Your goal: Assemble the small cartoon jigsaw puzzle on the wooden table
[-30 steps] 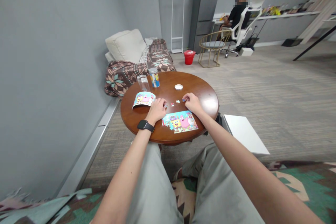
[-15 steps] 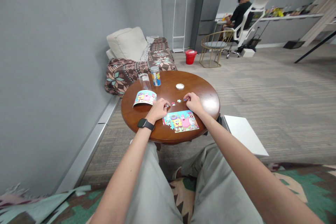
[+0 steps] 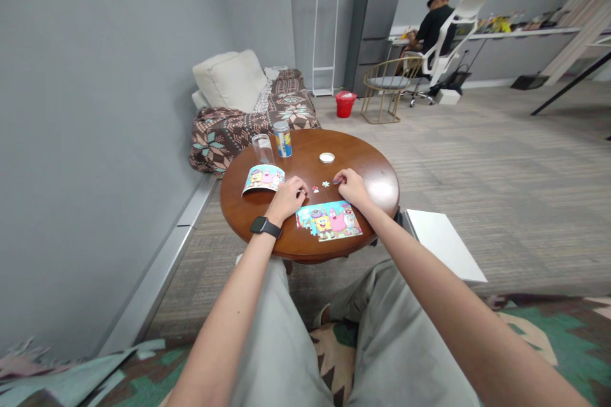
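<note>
A partly assembled cartoon jigsaw puzzle (image 3: pixel 337 220) lies flat near the front of the round wooden table (image 3: pixel 305 152), its lower left corner uneven. Just above its left end, my left hand (image 3: pixel 287 198), wearing a black watch, is closed, with a small puzzle piece at its fingertips, mostly hidden. My right hand (image 3: pixel 352 187) pinches a bluish puzzle piece (image 3: pixel 336 182) against the table. Between the hands lie a reddish loose piece (image 3: pixel 316 189) and a pale loose piece (image 3: pixel 326 184). A curved picture sheet (image 3: pixel 264 177) with the same cartoon stands left of my left hand.
A clear glass (image 3: pixel 263 149) and a cartoon-printed can (image 3: pixel 282 140) stand at the table's back left. A round lid (image 3: pixel 327 158) lies behind the loose pieces. A white box (image 3: pixel 443 243) is right of the table. Farther back, a person (image 3: pixel 436 22) sits near a red bin (image 3: pixel 345 103).
My left fingers have curled in over the piece beneath them, which now shows less. My right hand stays in place. The view has shifted very slightly.
</note>
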A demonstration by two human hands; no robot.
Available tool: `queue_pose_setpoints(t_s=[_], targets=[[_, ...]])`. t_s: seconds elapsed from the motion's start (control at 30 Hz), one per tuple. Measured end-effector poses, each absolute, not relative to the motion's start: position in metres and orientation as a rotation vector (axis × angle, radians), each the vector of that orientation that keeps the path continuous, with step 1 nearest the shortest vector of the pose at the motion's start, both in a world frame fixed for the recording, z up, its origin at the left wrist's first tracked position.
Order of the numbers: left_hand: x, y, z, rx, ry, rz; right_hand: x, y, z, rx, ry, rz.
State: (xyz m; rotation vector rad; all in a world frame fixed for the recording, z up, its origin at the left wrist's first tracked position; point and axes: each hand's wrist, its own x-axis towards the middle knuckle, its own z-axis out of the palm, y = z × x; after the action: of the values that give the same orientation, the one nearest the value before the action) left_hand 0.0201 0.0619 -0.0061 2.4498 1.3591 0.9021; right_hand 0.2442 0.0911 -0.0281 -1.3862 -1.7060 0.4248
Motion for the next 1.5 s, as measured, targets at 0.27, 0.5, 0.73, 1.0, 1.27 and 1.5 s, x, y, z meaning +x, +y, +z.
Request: queue_pose_setpoints(t_s=[0.27, 0.5, 0.73, 1.0, 1.27, 1.5], targets=[[0.0204, 0.0639, -0.009, 2.455, 1.396, 0.886, 0.2442, 0.0906, -0.0274, -1.392, -1.722, 0.403], [0.0205, 0.0632, -0.0076, 2.456, 1.391, 0.884, 0.2443, 0.0894, -0.0258, -1.397, -1.717, 0.418], [0.0199, 0.064, -0.0103, 2.368, 1.389, 0.903, 0.2436, 0.0883, -0.024, -1.403, -1.711, 0.435], [0.0183, 0.0653, -0.0119, 2.392, 1.393, 0.896, 0.2443, 0.0897, -0.0269, -1.384, -1.714, 0.425], [0.0195, 0.0659, -0.0112, 2.328, 1.367, 0.925, 0.2443, 0.0918, -0.0301, -1.366, -1.706, 0.42], [0.0186, 0.0674, -0.0125, 2.414, 1.342, 0.908, 0.245, 0.093, -0.0336, -1.328, -1.713, 0.438]])
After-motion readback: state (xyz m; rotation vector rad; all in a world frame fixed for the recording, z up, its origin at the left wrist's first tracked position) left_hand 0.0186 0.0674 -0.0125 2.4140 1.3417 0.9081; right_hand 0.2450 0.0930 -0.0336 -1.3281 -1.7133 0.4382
